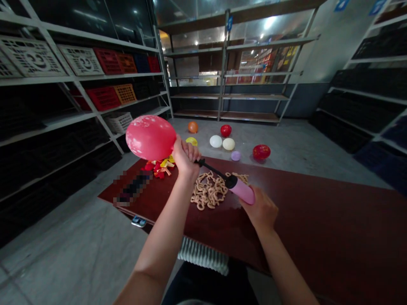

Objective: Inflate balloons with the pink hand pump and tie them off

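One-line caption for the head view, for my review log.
Left hand holds a red balloon, right hand a pink hand pump, at a dark-red table.

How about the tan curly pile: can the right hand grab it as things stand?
Probably not yet: the right hand is closed around the pink pump. The tan curly pile lies nearby on the table, though, so a freed hand could likely get to it.
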### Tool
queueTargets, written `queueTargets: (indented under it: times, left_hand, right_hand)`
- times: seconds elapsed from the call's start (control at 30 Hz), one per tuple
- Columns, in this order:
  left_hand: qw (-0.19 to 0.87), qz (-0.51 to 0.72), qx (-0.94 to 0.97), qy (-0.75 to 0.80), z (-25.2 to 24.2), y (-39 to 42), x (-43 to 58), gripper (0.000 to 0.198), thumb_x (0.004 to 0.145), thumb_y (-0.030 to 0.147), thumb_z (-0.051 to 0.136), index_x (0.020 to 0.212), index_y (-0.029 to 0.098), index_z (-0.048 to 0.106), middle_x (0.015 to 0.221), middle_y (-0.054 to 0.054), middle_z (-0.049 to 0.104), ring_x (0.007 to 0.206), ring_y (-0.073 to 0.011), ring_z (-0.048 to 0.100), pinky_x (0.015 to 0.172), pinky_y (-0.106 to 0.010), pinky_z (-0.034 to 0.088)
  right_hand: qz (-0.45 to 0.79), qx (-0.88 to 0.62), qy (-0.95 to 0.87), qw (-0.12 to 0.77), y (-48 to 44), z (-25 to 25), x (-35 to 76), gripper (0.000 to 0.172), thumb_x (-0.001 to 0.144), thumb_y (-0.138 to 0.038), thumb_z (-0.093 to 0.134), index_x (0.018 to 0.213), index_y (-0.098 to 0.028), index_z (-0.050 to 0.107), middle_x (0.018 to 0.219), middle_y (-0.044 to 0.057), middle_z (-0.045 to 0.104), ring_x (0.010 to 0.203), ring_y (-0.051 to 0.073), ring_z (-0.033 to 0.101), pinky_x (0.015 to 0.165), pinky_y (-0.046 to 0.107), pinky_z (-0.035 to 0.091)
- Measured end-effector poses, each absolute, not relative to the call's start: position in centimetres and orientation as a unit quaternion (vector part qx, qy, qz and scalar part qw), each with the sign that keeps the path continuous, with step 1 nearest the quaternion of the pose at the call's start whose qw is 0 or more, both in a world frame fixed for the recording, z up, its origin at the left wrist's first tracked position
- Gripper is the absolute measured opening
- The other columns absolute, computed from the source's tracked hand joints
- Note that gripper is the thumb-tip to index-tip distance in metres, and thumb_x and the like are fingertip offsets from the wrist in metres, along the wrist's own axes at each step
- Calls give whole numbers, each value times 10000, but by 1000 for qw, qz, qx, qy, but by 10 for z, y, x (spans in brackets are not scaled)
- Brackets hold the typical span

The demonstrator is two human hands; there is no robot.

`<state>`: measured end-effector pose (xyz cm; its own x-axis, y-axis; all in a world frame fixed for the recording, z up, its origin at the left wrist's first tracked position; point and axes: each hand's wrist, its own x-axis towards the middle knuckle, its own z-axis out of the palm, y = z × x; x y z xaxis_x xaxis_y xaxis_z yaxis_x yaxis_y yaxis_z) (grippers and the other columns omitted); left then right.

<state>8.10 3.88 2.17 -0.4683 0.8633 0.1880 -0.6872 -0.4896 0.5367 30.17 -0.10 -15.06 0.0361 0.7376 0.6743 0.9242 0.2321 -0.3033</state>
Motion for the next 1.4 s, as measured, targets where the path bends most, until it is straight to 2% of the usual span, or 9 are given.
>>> queueTargets:
  times: [0.17,0.3,0.6,0.73,0.87,1.0,1.17,1.27,1.4]
  left_hand:
    - [489,807,246,220,-6,50,142,637,927,591,561,513,206,267,356,77,229,282,-56,204,330,-244,165]
    - [501,795,257,225,-25,49,180,647,890,631,584,498,214,281,345,76,242,264,-60,229,314,-248,161]
    - [456,819,298,180,-27,33,182,667,797,631,709,482,211,297,353,61,260,274,-77,280,319,-251,203]
    - [448,829,269,199,-27,26,167,614,894,541,639,486,216,317,348,62,269,269,-82,257,315,-259,197]
    - [460,828,215,239,-32,21,134,584,965,465,549,514,216,273,353,75,257,281,-71,248,343,-245,223]
    - [468,830,158,257,-42,17,92,571,980,428,508,534,207,231,361,84,222,292,-61,212,364,-233,204]
    - [449,844,135,259,-45,10,41,536,991,322,450,522,196,225,373,75,214,303,-60,209,380,-226,193]
    - [445,847,146,252,-37,4,15,525,1002,271,397,511,196,227,378,66,199,305,-68,195,377,-232,185]
    - [435,843,180,260,-13,-4,2,554,1007,304,429,514,189,203,387,67,181,308,-63,185,382,-227,188]
  right_hand:
    - [-88,-622,-678,382,-1,-151,301,354,791,-385,660,1136,-306,656,945,91,751,820,310,722,701,401,548]
    - [-70,-644,-666,369,-1,-149,300,341,778,-391,686,1079,-233,656,911,95,753,782,287,716,682,353,520]
    - [-73,-632,-656,405,0,-144,299,343,777,-365,672,1064,-180,653,930,100,736,831,248,683,725,306,461]
    - [-101,-620,-681,375,-3,-143,294,326,795,-385,651,1039,-170,670,910,107,742,788,246,684,700,309,441]
    - [-127,-586,-726,337,-6,-145,287,307,848,-396,603,1048,-177,680,926,114,747,812,242,686,713,314,419]
    - [-157,-565,-756,290,-8,-147,283,308,857,-386,602,1070,-177,677,930,100,744,820,230,677,700,311,392]
    - [-150,-550,-787,236,-10,-142,281,298,868,-384,612,1073,-177,678,1050,102,734,918,213,662,723,292,376]
    - [-132,-552,-793,220,-13,-136,280,311,852,-391,638,1073,-175,677,1045,105,730,919,208,651,725,285,372]
    - [-118,-550,-795,225,-13,-134,279,337,830,-392,656,1082,-169,676,1026,104,736,897,213,652,728,285,375]
